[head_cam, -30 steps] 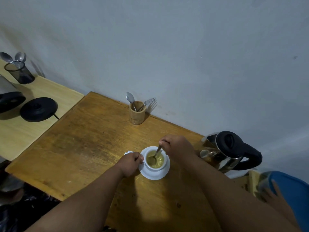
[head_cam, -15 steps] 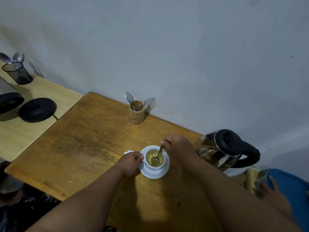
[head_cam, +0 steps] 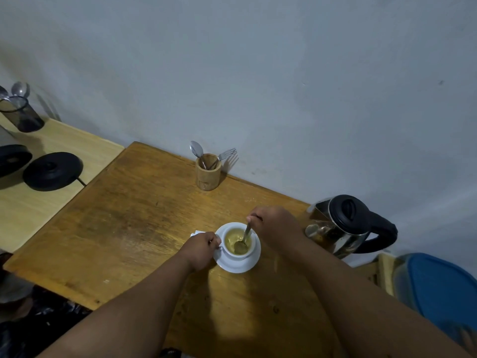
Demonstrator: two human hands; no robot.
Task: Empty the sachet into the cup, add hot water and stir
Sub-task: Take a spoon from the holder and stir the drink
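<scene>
A white cup (head_cam: 238, 254) of yellowish liquid stands on a white saucer (head_cam: 238, 266) on the wooden table (head_cam: 129, 228). My right hand (head_cam: 273, 223) pinches the handle of a metal spoon (head_cam: 244, 240) whose bowl dips into the liquid. At the cup's left side my left hand (head_cam: 200, 248) grips the cup handle. A white scrap, maybe the sachet (head_cam: 196, 232), peeks out behind my left hand. A steel and black kettle (head_cam: 346, 226) stands just right of my right hand.
A wooden holder (head_cam: 208, 171) with a spoon and a fork stands by the wall. On a paler table at the left lie a black round base (head_cam: 53, 171) and a dark utensil cup (head_cam: 22, 115). A blue lid (head_cam: 444, 288) sits at the right edge.
The spoon has swung round inside the cup, its bowl going from the left part toward the near side. My left hand stays on the cup handle.
</scene>
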